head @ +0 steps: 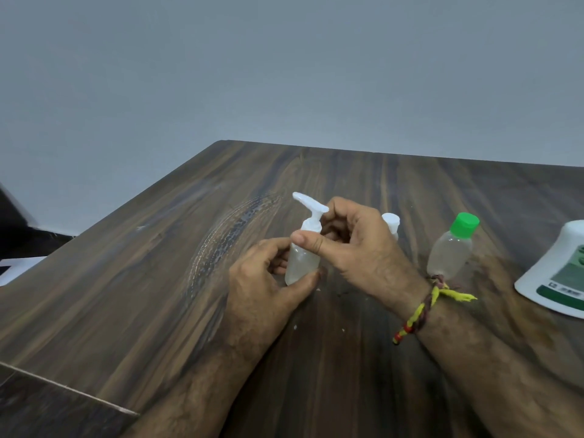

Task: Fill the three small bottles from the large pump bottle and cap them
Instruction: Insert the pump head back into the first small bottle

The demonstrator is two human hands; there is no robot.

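From the head view, a small clear bottle (301, 263) stands near the middle of the dark wood worktop (158, 263), leaning slightly, long axis running up to its white pump cap (311, 205). The left hand (268, 279) wraps its fingers round the body; the right hand (350, 245) pinches the collar just under the cap — likely to screw it down. To the right stand a green-capped bottle (452, 248), a white-capped bottle (392, 224) half hidden behind the right hand, and the large bottle (556, 276) at the frame edge.

Dim, even light falls on my table (158, 248), faint sheen mid-wood, soft shadows, slight blur, wide-angle bending at edges.
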